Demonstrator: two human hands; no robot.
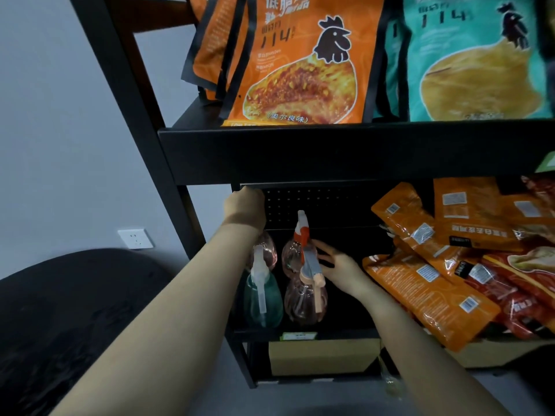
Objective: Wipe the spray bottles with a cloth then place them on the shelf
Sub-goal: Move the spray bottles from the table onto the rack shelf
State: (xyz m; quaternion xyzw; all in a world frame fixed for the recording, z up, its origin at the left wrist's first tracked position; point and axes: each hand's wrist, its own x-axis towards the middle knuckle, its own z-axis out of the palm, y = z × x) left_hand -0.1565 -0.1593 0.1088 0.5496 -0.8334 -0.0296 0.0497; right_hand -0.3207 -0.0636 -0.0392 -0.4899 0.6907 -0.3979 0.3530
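Several spray bottles stand on the left end of a black lower shelf (300, 331). A green bottle (262, 298) with a white sprayer is front left, and a pink bottle (304, 298) with a peach sprayer is front right. Behind them stand a pink bottle (292, 253) with a red and white sprayer and another pink bottle (265, 250), half hidden by my left wrist. My left hand (244, 207) reaches under the upper shelf, its fingers hidden behind the edge. My right hand (339, 267) is spread open, fingertips at the front pink bottle's sprayer. No cloth is visible.
Orange and red snack packets (435, 265) lie piled on the right of the same shelf. Large orange and teal bags (300, 61) stand on the upper shelf (330, 151). Cardboard boxes (324, 355) sit below. A dark rounded object (69, 310) and a wall socket (135, 238) are at left.
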